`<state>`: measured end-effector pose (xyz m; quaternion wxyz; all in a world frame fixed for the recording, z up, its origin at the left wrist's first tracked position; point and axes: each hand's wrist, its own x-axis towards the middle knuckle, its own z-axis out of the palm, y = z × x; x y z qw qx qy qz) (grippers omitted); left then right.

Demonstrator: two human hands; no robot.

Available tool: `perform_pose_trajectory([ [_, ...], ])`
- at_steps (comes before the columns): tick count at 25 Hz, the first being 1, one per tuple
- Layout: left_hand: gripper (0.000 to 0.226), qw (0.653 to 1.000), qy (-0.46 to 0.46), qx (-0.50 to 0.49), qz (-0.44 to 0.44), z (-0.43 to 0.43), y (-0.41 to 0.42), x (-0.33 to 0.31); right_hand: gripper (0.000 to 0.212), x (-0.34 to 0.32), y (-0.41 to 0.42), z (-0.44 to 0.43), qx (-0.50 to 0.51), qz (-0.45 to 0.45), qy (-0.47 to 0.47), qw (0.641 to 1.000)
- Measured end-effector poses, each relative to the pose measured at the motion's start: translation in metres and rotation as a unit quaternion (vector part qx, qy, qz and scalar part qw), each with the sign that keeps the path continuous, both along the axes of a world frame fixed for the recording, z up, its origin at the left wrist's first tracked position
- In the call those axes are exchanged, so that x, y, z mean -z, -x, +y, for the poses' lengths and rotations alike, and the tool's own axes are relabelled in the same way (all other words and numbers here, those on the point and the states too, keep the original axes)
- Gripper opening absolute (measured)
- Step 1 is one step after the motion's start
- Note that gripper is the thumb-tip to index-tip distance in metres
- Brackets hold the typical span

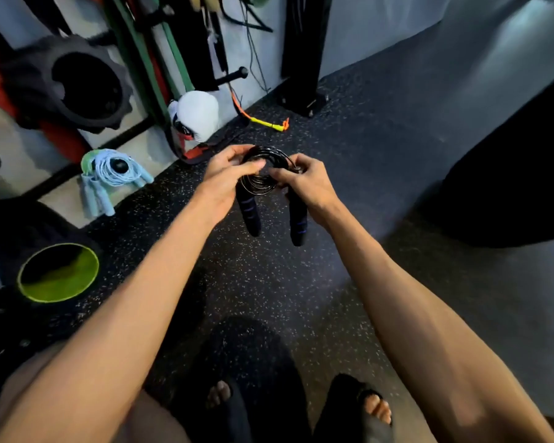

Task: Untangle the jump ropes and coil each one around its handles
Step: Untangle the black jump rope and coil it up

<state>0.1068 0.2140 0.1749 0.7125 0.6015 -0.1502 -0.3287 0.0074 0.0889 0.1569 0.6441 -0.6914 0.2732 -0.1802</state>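
Note:
A black jump rope (259, 174) is wound into a tight coil of thin glossy cord, held in the air in front of me. Its two black foam handles with blue bands (249, 212) hang down side by side below the coil. My left hand (227, 177) pinches the coil's left side. My right hand (304, 180) grips the right side, near the top of the right handle. A light blue jump rope (109, 177) hangs coiled on a peg at the left, its pale blue handles dangling.
Speckled black rubber floor (349, 148) runs ahead. A rack on the left wall holds a black weight plate (74, 84), green bands and a white boxing glove (195, 116). A green-rimmed disc (58, 273) lies low left. A yellow-orange cord (269, 123) lies by the wall.

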Motion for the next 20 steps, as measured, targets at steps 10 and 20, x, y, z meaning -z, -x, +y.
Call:
perform_pose_trajectory([
  [10, 0.031, 0.983, 0.018, -0.173, 0.059, 0.054, -0.076, 0.060, 0.018, 0.061, -0.128, 0.022, -0.200, 0.013, -0.090, 0.976],
  [20, 0.038, 0.909, 0.100, -0.394, 0.092, 0.115, -0.117, 0.120, 0.018, 0.124, -0.212, 0.085, -0.328, -0.005, -0.154, 0.932],
])
